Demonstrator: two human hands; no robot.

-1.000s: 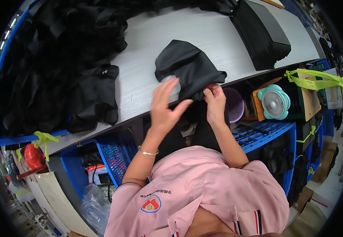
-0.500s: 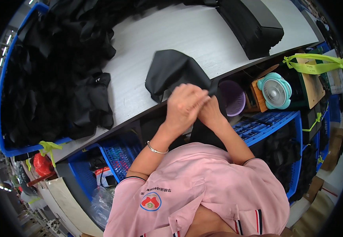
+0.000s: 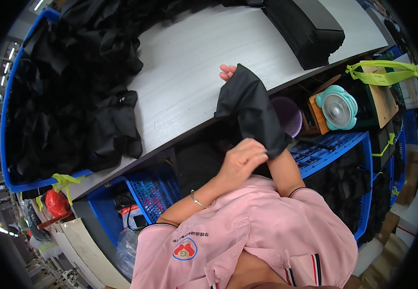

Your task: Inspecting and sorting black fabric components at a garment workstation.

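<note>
A black fabric tube (image 3: 254, 103), sleeve-like, is drawn over my right forearm above the table's front edge. My right hand (image 3: 227, 72) is mostly hidden inside it; only its fingertips stick out at the far end, apart from any other thing. At the near end, close to my right elbow, my left hand (image 3: 245, 159) is closed on the fabric's edge. A silver bangle (image 3: 197, 198) circles my left wrist.
A blue crate (image 3: 6, 144) heaped with black fabric pieces (image 3: 74, 96) stands at left on the pale table (image 3: 185, 53). Stacked black pieces (image 3: 305, 33) lie at far right. Below the table edge are a purple basket (image 3: 288, 115), a teal fan (image 3: 336, 108) and blue crates (image 3: 334, 149).
My right hand has gone into the black tube and its fingertips have come out the far end. My left hand has moved down toward me with the near edge, pulling the fabric along the forearm.
</note>
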